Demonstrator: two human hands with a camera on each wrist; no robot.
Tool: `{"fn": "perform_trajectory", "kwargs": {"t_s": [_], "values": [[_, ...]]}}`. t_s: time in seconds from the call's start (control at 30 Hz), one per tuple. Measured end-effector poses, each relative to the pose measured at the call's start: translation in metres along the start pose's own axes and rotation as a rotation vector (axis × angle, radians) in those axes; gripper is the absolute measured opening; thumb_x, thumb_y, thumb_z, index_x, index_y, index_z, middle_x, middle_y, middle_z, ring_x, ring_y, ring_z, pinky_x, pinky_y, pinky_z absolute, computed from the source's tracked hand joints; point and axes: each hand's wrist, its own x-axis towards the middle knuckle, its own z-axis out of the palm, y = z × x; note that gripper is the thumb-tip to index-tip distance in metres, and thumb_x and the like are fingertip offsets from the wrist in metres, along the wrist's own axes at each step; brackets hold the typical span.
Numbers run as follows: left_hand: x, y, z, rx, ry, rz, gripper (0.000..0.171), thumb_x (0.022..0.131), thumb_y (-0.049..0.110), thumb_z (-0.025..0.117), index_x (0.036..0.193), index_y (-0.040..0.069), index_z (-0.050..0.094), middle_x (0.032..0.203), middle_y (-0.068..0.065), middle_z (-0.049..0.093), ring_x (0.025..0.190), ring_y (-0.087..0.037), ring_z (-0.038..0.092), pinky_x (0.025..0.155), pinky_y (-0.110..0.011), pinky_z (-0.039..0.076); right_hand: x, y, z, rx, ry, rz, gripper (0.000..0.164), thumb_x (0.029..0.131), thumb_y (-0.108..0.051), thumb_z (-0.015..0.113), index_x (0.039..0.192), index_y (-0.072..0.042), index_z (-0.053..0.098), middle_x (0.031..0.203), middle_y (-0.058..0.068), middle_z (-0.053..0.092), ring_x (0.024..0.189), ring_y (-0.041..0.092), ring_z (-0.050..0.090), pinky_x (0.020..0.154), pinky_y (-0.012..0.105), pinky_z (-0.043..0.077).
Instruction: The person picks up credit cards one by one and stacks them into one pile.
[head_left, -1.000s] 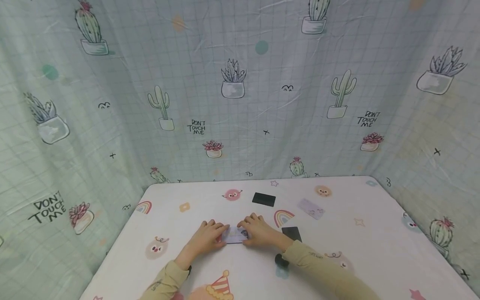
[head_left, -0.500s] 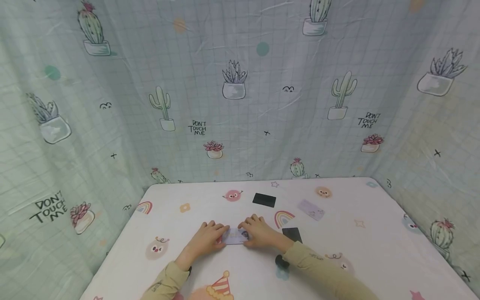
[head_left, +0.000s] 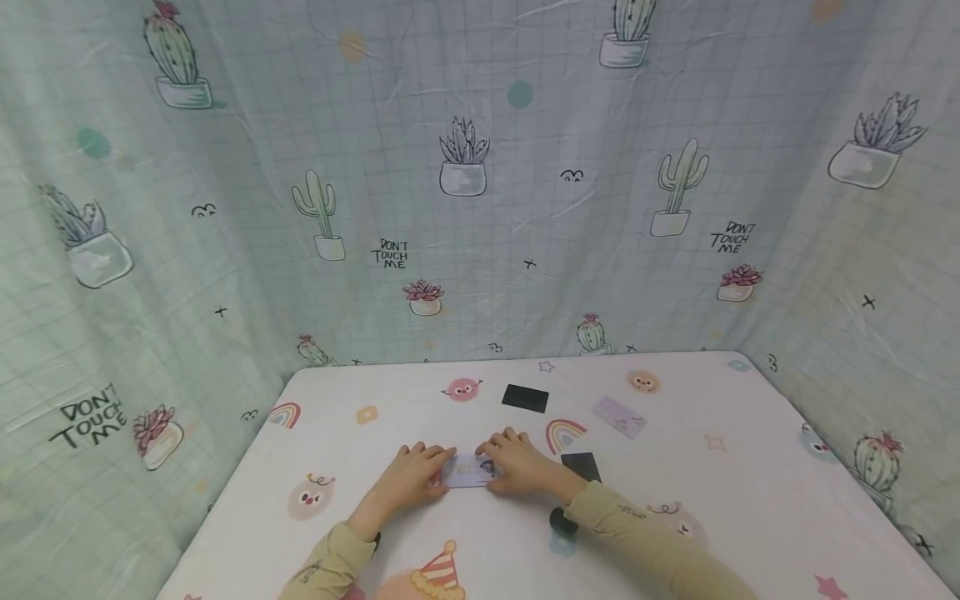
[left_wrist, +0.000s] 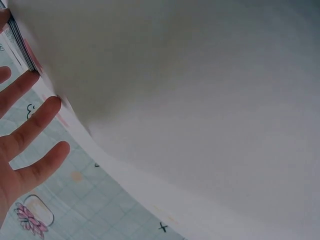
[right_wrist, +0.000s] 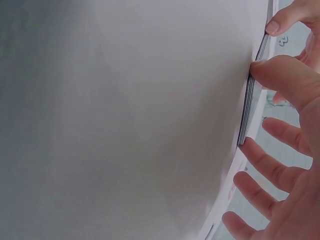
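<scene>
A thin stack of lilac printed cards (head_left: 467,472) lies flat near the middle of the table, its layered edges showing in both wrist views. My left hand (head_left: 411,477) grips its left end, with the thumb at the near edge and fingertips at the far one. At the other end my right hand (head_left: 517,465) pinches it the same way. In the right wrist view the right thumb (right_wrist: 280,75) presses the near long edge of the stack (right_wrist: 246,107), and one fingertip touches its corner. The remaining right fingers are spread off the cards.
Behind the stack lies a black rectangular card (head_left: 525,398). A lilac card (head_left: 620,417) sits farther right. Another dark rectangle (head_left: 581,467) is partly covered by the right forearm, with a small black object (head_left: 562,522) beside the sleeve. A patterned curtain (head_left: 465,233) surrounds the table (head_left: 330,450).
The head view has shifted slightly. Both hands stay on the ends of the card stack, and the other cards have not moved.
</scene>
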Motion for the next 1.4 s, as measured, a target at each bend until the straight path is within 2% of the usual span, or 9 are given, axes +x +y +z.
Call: {"fn": "perform_trajectory", "kwargs": {"t_s": [0.3, 0.6, 0.8, 0.9, 1.2, 1.3, 1.4], "values": [[0.001, 0.001, -0.002, -0.011, -0.031, -0.006, 0.052, 0.075, 0.036, 0.067, 0.120, 0.014, 0.054, 0.110, -0.001, 0.060, 0.087, -0.019, 0.052, 0.070, -0.039, 0.039, 0.001, 0.001, 0.001, -0.007, 0.006, -0.005, 0.049, 0.075, -0.037, 0.066, 0.119, -0.022, 0.051, 0.109, -0.002, 0.052, 0.097, 0.014, 0.040, 0.083, 0.037, 0.034], [-0.002, 0.002, -0.003, -0.013, -0.046, -0.024, 0.052, 0.076, 0.035, 0.066, 0.121, 0.014, 0.053, 0.110, -0.003, 0.060, 0.089, -0.022, 0.052, 0.072, -0.043, 0.041, -0.004, 0.005, -0.001, -0.020, -0.029, 0.045, 0.056, 0.073, -0.039, 0.068, 0.122, -0.023, 0.048, 0.110, -0.001, 0.051, 0.100, 0.016, 0.041, 0.084, 0.038, 0.034], [-0.006, 0.002, -0.005, -0.049, -0.065, -0.043, 0.056, 0.074, 0.034, 0.068, 0.123, 0.013, 0.051, 0.112, -0.005, 0.059, 0.091, -0.023, 0.052, 0.073, -0.044, 0.040, -0.013, 0.007, -0.003, 0.023, -0.040, 0.064, 0.056, 0.073, -0.036, 0.068, 0.124, -0.022, 0.047, 0.116, 0.001, 0.052, 0.104, 0.020, 0.042, 0.089, 0.046, 0.036], [-0.007, 0.001, -0.005, -0.049, -0.057, -0.046, 0.057, 0.074, 0.034, 0.068, 0.124, 0.012, 0.051, 0.113, -0.006, 0.059, 0.092, -0.024, 0.052, 0.074, -0.045, 0.040, -0.017, 0.010, -0.004, 0.020, -0.044, 0.068, 0.056, 0.073, -0.036, 0.068, 0.124, -0.024, 0.047, 0.116, 0.000, 0.052, 0.104, 0.019, 0.042, 0.089, 0.046, 0.036], [-0.010, 0.000, -0.009, -0.083, -0.053, -0.073, 0.057, 0.074, 0.030, 0.069, 0.124, 0.011, 0.050, 0.112, -0.008, 0.059, 0.094, -0.026, 0.053, 0.074, -0.046, 0.040, -0.026, 0.013, -0.012, 0.017, -0.026, 0.052, 0.051, 0.075, -0.032, 0.067, 0.122, -0.022, 0.049, 0.108, -0.001, 0.056, 0.096, 0.016, 0.042, 0.079, 0.035, 0.037], [-0.012, 0.002, -0.010, -0.076, -0.050, -0.072, 0.057, 0.074, 0.030, 0.069, 0.124, 0.011, 0.050, 0.114, -0.009, 0.057, 0.097, -0.027, 0.052, 0.075, -0.046, 0.040, -0.032, 0.014, -0.015, 0.004, -0.021, 0.041, 0.050, 0.076, -0.032, 0.067, 0.121, -0.021, 0.049, 0.106, -0.001, 0.057, 0.094, 0.015, 0.041, 0.079, 0.036, 0.037], [-0.012, 0.004, -0.009, -0.040, -0.015, -0.050, 0.058, 0.074, 0.031, 0.069, 0.125, 0.013, 0.050, 0.119, -0.009, 0.054, 0.099, -0.027, 0.051, 0.075, -0.045, 0.040, -0.040, 0.016, -0.016, 0.013, -0.012, 0.034, 0.048, 0.076, -0.031, 0.067, 0.120, -0.020, 0.050, 0.105, -0.001, 0.057, 0.093, 0.015, 0.041, 0.080, 0.039, 0.037]]}}
